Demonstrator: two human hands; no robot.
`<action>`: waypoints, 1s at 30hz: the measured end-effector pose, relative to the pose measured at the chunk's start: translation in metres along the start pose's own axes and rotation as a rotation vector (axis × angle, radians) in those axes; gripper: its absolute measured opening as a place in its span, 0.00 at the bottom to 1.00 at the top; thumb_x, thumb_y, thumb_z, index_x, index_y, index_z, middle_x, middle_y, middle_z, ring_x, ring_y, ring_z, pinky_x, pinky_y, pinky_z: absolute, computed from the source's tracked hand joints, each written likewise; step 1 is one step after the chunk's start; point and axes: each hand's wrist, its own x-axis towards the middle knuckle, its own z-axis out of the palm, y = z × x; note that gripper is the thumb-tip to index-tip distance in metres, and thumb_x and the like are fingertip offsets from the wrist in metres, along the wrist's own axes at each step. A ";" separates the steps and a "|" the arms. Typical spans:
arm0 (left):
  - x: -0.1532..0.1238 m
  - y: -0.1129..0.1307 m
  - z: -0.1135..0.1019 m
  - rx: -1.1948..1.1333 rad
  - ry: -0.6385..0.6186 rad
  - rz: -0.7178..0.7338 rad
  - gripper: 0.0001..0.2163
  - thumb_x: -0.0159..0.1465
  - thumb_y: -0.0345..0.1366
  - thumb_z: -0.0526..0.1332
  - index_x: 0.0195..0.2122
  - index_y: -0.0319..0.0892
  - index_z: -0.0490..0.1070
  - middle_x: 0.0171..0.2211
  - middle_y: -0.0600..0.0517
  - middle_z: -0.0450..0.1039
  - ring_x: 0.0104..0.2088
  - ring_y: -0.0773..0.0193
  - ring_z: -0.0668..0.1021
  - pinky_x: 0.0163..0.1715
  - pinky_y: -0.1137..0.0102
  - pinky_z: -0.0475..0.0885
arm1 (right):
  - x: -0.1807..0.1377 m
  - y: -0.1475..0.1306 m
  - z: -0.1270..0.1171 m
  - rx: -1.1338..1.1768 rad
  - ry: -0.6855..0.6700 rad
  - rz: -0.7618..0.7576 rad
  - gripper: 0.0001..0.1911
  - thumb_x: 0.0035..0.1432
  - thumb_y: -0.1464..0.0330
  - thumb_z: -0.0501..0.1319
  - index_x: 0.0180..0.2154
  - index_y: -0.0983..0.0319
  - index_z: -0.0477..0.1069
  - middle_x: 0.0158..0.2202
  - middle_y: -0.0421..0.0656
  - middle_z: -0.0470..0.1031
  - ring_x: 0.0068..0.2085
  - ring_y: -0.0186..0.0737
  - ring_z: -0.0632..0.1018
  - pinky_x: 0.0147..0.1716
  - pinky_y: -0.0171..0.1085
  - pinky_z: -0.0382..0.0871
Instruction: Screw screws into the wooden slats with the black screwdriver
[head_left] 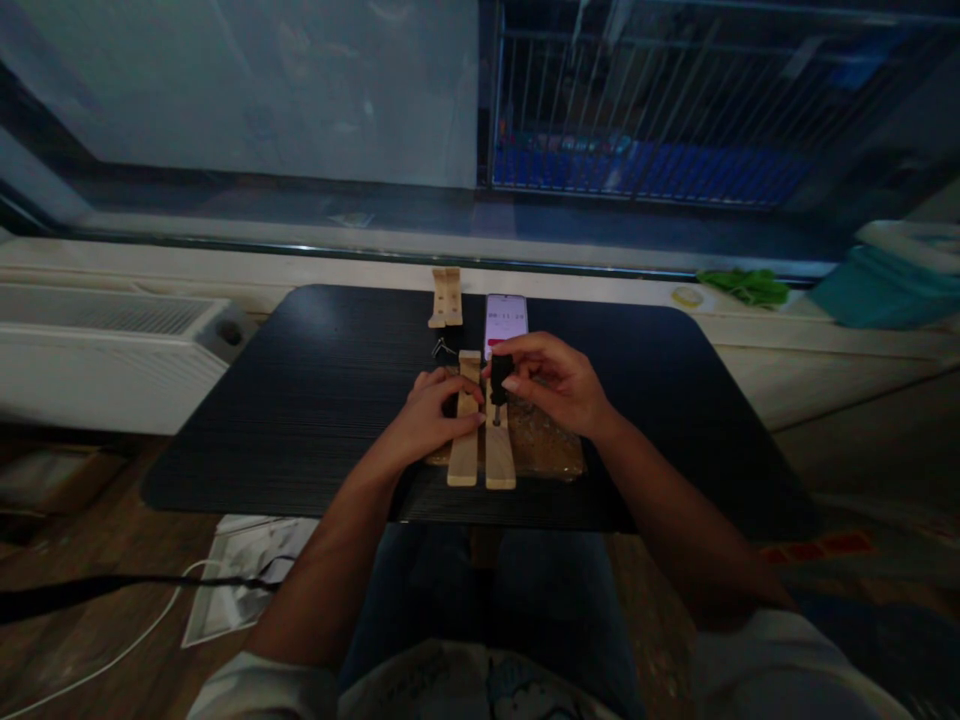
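Note:
My right hand point(559, 385) pinches the black handle of a screwdriver point(500, 380). The screwdriver stands upright, its metal tip down at a hole in the right-hand wooden piece point(500, 465). Beside that lies a second, similar wooden piece point(463, 465), with a narrow gap between the two. My left hand point(439, 410) lies over this left piece, thumb and fingers closed across it. Both pieces rest on a brown board point(551, 450) that looks wrapped in clear film. Whether a screw is under the tip is too small to tell.
A lit phone point(506, 312) showing a timer lies behind my right hand. Small dark metal parts point(442, 348) and two more wooden pieces point(446, 297) are at the back of the black table point(255, 400). Leafy greens point(750, 287) and a teal container point(877, 280) occupy the windowsill.

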 end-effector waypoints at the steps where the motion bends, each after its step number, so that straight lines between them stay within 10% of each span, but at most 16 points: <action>1: 0.000 0.000 0.000 -0.002 -0.001 -0.002 0.09 0.57 0.37 0.65 0.39 0.44 0.75 0.42 0.50 0.67 0.47 0.52 0.67 0.53 0.56 0.62 | 0.000 0.000 0.000 -0.006 0.009 -0.008 0.14 0.58 0.65 0.64 0.47 0.56 0.71 0.38 0.37 0.75 0.24 0.24 0.66 0.22 0.29 0.61; 30: -0.001 0.002 0.000 -0.025 0.011 -0.022 0.08 0.57 0.37 0.65 0.38 0.45 0.75 0.39 0.51 0.66 0.46 0.52 0.67 0.51 0.55 0.63 | 0.000 0.003 0.003 -0.094 0.072 -0.089 0.14 0.57 0.61 0.65 0.45 0.56 0.70 0.29 0.35 0.68 0.24 0.28 0.67 0.22 0.32 0.62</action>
